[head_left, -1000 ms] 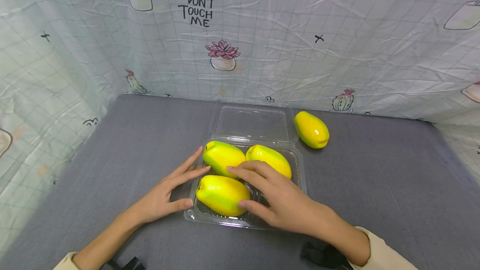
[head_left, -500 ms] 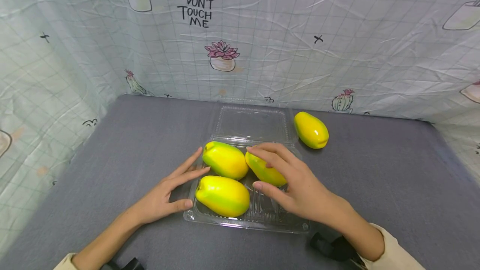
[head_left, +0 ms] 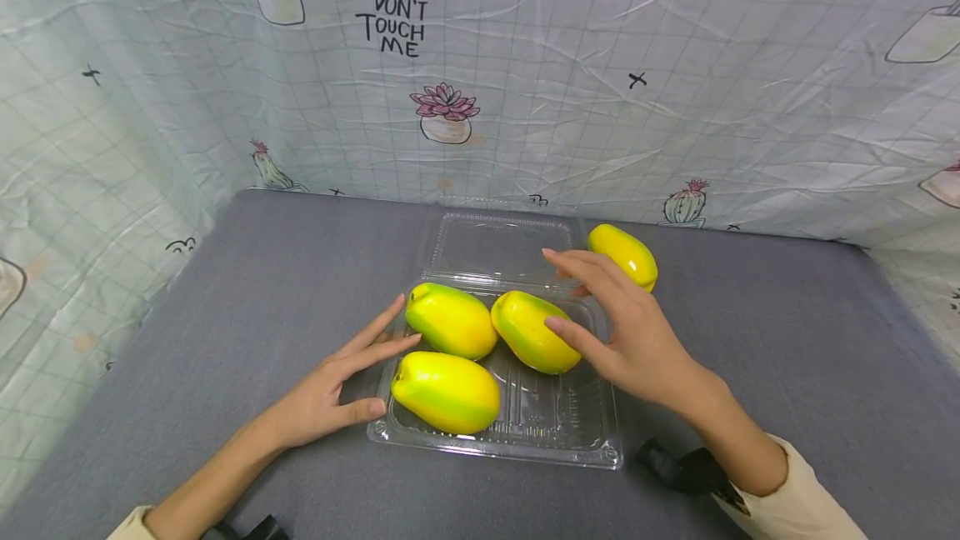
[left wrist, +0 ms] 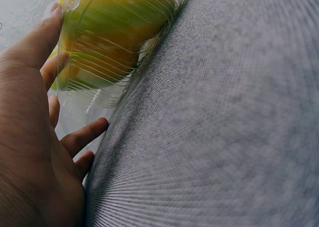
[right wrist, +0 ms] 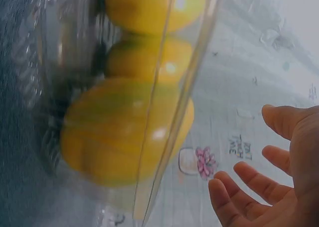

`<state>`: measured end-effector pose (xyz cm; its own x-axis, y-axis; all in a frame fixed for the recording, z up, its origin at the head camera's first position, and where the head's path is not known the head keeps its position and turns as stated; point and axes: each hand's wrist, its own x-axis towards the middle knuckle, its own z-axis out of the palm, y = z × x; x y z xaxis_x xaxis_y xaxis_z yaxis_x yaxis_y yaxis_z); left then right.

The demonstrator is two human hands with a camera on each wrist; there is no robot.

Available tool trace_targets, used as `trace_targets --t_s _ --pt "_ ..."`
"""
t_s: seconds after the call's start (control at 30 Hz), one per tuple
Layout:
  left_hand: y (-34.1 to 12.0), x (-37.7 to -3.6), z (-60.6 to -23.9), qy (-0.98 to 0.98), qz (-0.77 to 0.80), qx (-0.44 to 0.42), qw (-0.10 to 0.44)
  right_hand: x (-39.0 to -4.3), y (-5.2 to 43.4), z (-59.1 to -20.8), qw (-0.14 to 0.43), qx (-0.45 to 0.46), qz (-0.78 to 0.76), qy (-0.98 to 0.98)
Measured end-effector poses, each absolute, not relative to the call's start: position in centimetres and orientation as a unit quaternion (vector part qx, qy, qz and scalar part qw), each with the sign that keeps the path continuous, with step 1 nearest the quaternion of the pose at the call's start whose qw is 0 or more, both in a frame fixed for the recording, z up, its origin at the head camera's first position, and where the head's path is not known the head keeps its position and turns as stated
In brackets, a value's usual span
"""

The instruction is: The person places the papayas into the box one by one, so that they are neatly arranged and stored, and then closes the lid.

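My right hand (head_left: pixel 637 332), fingers spread and empty, reaches toward the loose mango (head_left: pixel 624 254) at one o'clock; it could roll away while my flat left hand (head_left: pixel 330 390) steadies the tray (head_left: pixel 540 440).

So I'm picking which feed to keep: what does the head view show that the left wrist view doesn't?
Only the head view shows the right hand open above the clear tray's far right corner, the fourth mango outside on the grey table, and the open lid. Only the left wrist view shows the tray's ribbed wall close up. Both show the left hand resting against the tray's left side, and mangoes inside.
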<state>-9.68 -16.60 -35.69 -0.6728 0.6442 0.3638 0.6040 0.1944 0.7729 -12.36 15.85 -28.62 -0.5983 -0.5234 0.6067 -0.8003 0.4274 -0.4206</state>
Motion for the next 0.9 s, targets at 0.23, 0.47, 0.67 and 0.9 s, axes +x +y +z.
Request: trace_targets --t_s 0.23,0.47,0.67,0.9 --pt "-16.6 -9.7 -35.6 0.772 0.491 0.403 0.023 -12.7 16.8 -27.7 0.206 0.372 0.354 -0.833" --pt "-16.6 -9.7 -35.7 0.773 0.493 0.399 0.026 -14.6 19.3 -29.6 0.189 0.322 0.341 -0.863" --pt "-16.6 -9.7 -35.7 0.772 0.495 0.399 0.026 -15.6 20.6 -30.2 0.186 0.286 0.340 -0.877" --pt "-16.6 -9.7 -35.8 0.770 0.499 0.397 0.028 -16.5 21.9 -30.7 0.184 0.260 0.325 -0.890"
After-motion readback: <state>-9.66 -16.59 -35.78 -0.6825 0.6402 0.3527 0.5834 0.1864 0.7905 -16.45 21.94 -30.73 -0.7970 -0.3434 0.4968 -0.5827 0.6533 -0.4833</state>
